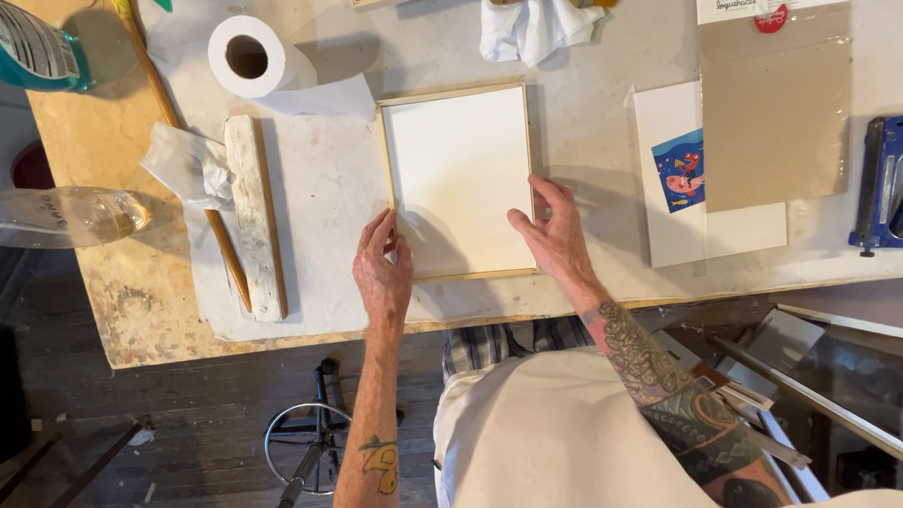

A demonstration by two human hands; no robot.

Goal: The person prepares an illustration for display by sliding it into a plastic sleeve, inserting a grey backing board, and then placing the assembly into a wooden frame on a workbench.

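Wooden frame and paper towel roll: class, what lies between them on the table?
Head view: only bare table covering between the wooden frame and the paper towel roll, plus its loose sheet.

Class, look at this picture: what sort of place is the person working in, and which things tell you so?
Probably a framing or craft workshop. Both hands rest on a light wooden frame on a stained worktable, with a small art print and a paper roll nearby.
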